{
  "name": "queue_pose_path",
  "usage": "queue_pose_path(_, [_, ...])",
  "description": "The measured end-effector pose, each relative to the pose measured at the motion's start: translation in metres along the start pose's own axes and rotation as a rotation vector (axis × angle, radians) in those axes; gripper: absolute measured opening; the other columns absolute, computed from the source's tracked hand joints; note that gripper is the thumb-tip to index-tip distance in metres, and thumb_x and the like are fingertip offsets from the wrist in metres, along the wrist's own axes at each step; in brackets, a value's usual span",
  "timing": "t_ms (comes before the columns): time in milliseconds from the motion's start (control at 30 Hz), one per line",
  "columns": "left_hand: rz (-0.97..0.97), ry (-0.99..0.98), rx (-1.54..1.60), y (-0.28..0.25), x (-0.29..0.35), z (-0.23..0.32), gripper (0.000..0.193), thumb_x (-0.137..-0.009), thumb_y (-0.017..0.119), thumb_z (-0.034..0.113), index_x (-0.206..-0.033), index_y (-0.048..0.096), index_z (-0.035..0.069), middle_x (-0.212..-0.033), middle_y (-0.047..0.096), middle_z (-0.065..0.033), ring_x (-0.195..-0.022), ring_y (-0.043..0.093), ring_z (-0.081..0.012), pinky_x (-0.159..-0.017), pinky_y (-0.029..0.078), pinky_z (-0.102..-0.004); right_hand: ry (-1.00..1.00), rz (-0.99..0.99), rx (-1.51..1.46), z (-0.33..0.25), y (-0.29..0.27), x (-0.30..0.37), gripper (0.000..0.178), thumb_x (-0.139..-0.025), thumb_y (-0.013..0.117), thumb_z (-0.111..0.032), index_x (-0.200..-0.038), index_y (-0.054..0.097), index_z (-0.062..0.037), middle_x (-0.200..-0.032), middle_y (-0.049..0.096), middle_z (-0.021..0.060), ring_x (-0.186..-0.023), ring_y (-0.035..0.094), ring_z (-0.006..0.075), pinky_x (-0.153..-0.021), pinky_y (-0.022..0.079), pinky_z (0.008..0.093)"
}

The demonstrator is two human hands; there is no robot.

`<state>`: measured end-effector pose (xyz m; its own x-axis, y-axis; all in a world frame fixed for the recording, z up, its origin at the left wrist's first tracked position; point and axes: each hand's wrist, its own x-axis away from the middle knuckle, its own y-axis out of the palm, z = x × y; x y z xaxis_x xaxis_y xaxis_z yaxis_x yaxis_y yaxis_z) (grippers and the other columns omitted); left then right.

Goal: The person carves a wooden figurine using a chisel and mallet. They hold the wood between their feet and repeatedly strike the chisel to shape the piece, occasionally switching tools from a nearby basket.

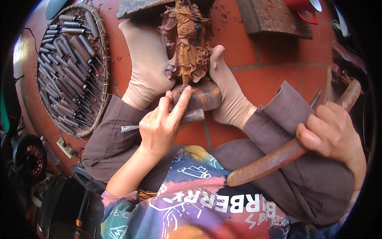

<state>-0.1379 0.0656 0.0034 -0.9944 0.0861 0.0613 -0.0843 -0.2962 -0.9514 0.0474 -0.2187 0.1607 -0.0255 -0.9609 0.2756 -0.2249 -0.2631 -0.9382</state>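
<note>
A carved wooden figure (187, 44) in flowing robes stands on its rough wooden base (203, 95) between my two feet (149, 59). My left hand (161, 125) holds a chisel crosswise under its curled fingers. The chisel's wooden handle (193, 116) sticks out to the right and its flat metal blade (129, 128) to the left. Two fingers of this hand stretch out to the foot of the figure. At the right, my right hand (326, 129) is closed around a curved wooden stick (264, 165). A dark pointed tip (315, 99) shows beside that hand; its other end is hidden.
On the left, a round woven tray (104, 59) holds many wooden-handled carving tools (65, 73). Wood blocks (272, 20) lie at the far side, one bearing a red mug (304, 8). A power socket (64, 147) and wheeled equipment (30, 155) are at the lower left. Wood chips dot the red tiles (274, 79).
</note>
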Motion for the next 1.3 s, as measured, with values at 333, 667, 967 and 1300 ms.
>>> queue_pose_path(333, [0.114,0.063,-0.103,0.007,0.001,-0.001,0.061,-0.076,0.062,0.011,-0.136,0.056,0.020,-0.109,0.065,-0.0120,-0.063,0.063,-0.0110,-0.053,0.051,-0.0236,0.005,-0.092,0.161,-0.010,-0.016,-0.017,0.020,-0.064,0.061,-0.020,-0.081,0.054,-0.0122,-0.067,0.040,0.0005,-0.061,0.047,0.0178,-0.057,0.040,0.0310])
queue_pose_path(667, [0.078,-0.094,0.491,-0.033,0.001,-0.013,0.055,-0.068,0.081,0.020,-0.120,0.064,0.015,-0.099,0.060,-0.0090,-0.080,0.067,-0.0286,-0.066,0.054,-0.0387,0.043,-0.176,0.095,-0.021,-0.040,-0.040,0.017,-0.065,0.062,-0.017,-0.079,0.054,-0.0110,-0.070,0.048,0.0028,-0.067,0.052,0.0218,-0.060,0.042,0.0358])
queue_pose_path(967, [0.324,-0.908,0.773,-0.083,0.033,-0.223,0.033,-0.099,0.049,0.024,-0.104,0.045,-0.008,-0.085,0.072,-0.0198,-0.069,0.071,-0.0223,-0.063,0.056,-0.0336,0.084,-0.209,0.101,-0.037,-0.038,-0.047,0.018,-0.065,0.063,-0.016,-0.080,0.054,-0.0102,-0.070,0.048,0.0039,-0.067,0.052,0.0228,-0.061,0.042,0.0369])
queue_pose_path(1300, [0.392,-1.006,0.309,-0.051,0.010,-0.247,0.055,-0.083,0.074,0.042,-0.105,0.053,-0.003,-0.074,0.069,-0.0176,-0.059,0.070,-0.0247,-0.063,0.056,-0.0356,0.104,-0.246,0.124,-0.040,-0.042,-0.054,0.018,-0.065,0.063,-0.016,-0.080,0.054,-0.0094,-0.070,0.048,0.0050,-0.068,0.052,0.0239,-0.062,0.041,0.0382])
